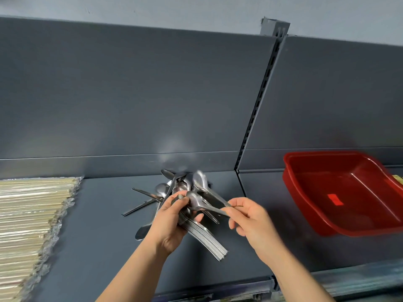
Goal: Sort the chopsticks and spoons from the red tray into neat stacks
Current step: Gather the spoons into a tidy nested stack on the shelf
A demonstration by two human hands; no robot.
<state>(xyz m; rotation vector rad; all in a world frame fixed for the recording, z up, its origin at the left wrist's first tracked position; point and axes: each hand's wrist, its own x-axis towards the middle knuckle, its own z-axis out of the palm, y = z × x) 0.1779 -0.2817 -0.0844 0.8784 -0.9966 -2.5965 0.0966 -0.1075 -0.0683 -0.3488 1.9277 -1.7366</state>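
Note:
My left hand (pixel 169 223) grips a thick stack of steel spoons (pixel 205 238), handles fanned down to the right. My right hand (pixel 250 221) pinches the handle of a single spoon (pixel 197 202) whose bowl lies against the top of that stack. Behind the hands a loose pile of spoons (pixel 174 186) lies on the grey shelf (pixel 104 214) against its back panel. Wrapped chopsticks (pixel 28 225) lie in a neat wide stack at the left. The red tray (pixel 340 192) stands at the right and looks empty.
A slotted upright post (pixel 261 94) divides the grey back panel. The shelf's front edge (pixel 327 280) runs along the bottom right. A yellowish object (pixel 398 178) peeks out behind the tray.

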